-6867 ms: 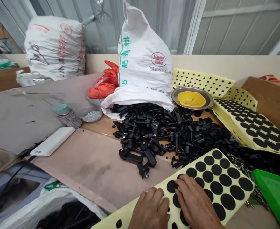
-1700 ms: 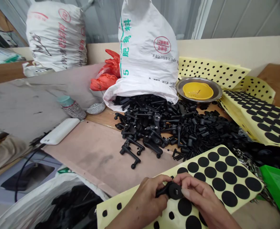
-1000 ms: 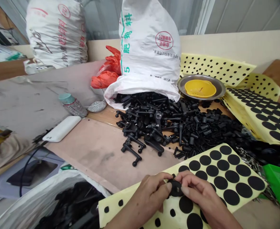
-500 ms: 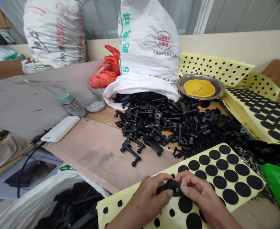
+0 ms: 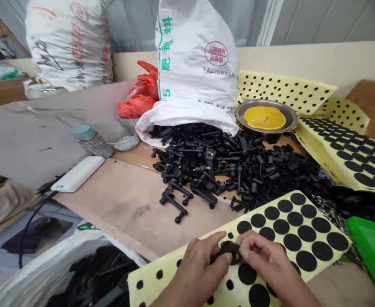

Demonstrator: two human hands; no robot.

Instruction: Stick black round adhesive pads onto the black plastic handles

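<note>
My left hand (image 5: pixel 203 262) grips a small black plastic part (image 5: pixel 230 251) between thumb and fingers, low in the head view. Against the part's right side, the thumb and fingertips of my right hand (image 5: pixel 261 253) are pressed together; whether they pinch a small piece there is hidden. Both hands are over a yellow sheet (image 5: pixel 171 281) of round black stickers (image 5: pixel 305 260), larger discs on the right and small dots on the left. Beyond it lies a heap of black plastic crank handles (image 5: pixel 174 204) and short tubes.
A white sack (image 5: pixel 197 59) spills the black parts. Right of it stand a metal bowl with a yellow strainer (image 5: pixel 264 118) and more sticker sheets (image 5: pixel 360 157). A green tray (image 5: pixel 369 251) is at right, a white power bank (image 5: pixel 79 174) at left, an open bag (image 5: pixel 94 273) at lower left.
The whole view has shifted slightly, so things appear a little further left. My hands keep nearly the same pose around the black part.
</note>
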